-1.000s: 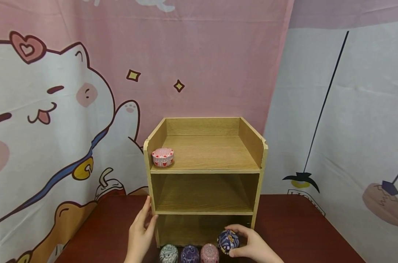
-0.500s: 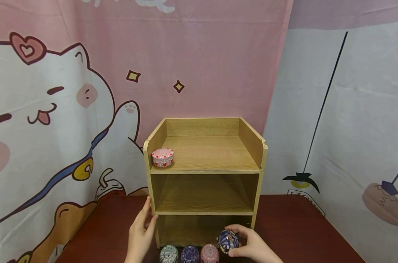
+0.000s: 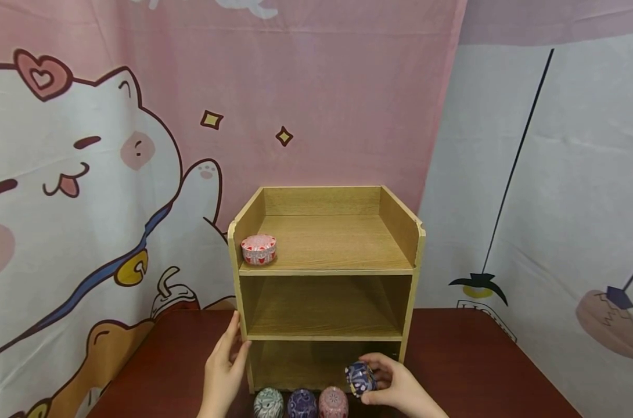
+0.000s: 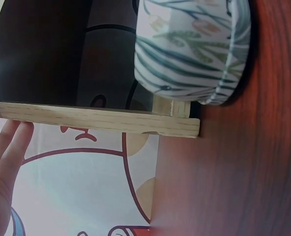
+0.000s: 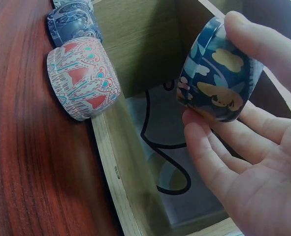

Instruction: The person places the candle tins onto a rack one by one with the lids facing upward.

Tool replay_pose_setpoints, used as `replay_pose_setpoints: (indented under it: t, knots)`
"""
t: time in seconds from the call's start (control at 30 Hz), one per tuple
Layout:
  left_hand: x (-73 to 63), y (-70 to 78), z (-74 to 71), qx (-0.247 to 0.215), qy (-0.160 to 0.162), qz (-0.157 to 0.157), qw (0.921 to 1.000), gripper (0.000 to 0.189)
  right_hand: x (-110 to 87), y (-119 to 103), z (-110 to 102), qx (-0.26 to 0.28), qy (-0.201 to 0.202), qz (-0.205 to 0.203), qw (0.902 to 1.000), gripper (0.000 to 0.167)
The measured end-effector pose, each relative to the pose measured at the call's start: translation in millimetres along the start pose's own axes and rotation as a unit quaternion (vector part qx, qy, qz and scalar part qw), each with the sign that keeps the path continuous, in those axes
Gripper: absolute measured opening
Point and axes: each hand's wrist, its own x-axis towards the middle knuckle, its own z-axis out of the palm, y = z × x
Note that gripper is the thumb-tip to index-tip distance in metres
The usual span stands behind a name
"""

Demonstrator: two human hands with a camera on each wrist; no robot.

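Observation:
My right hand (image 3: pixel 392 388) pinches a round dark-blue tin (image 3: pixel 360 378) with a flower pattern. Thumb and fingertips hold it at its edges, tilted, in front of the shelf's lowest compartment. In the right wrist view the dark-blue tin (image 5: pixel 219 73) shows yellow and light-blue blossoms. My left hand (image 3: pixel 224 371) rests with fairly straight fingers against the left side panel of the wooden shelf (image 3: pixel 329 272). In the left wrist view those fingers (image 4: pixel 10 147) touch the panel's outer face.
Before the shelf stand a green-and-white tin (image 3: pixel 268 403), a purple tin (image 3: pixel 302 404) and a pink tin (image 3: pixel 334 403) in a row. A pink heart-patterned tin (image 3: pixel 259 250) sits on the top shelf at left. The dark red table (image 3: pixel 468 360) extends to both sides.
The dark-blue tin has turned in my right hand and risen slightly, showing its side differently. My left hand stays on the shelf panel, and the other tins have not moved.

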Motion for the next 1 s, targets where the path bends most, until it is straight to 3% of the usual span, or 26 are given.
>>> replay_pose_setpoints:
  t: [0.3, 0.63, 1.0]
  knots:
    - [-1.3, -1.4, -0.5, 0.002, 0.005, 0.003, 1.0000, 0.077, 2.7, 2.4, 1.4, 0.005, -0.002, 0.012, 0.9999, 0.070]
    - [1.9, -0.9, 0.9, -0.014, 0.013, 0.025, 0.9995, 0.077, 3.5, 2.1, 2.3, -0.023, 0.013, -0.003, 0.9997, 0.064]
    - [0.8, -1.4, 1.0, -0.012, 0.013, 0.029, 0.9994, 0.078, 2.2, -0.8, 3.8, -0.035, 0.037, -0.002, 0.9987, 0.056]
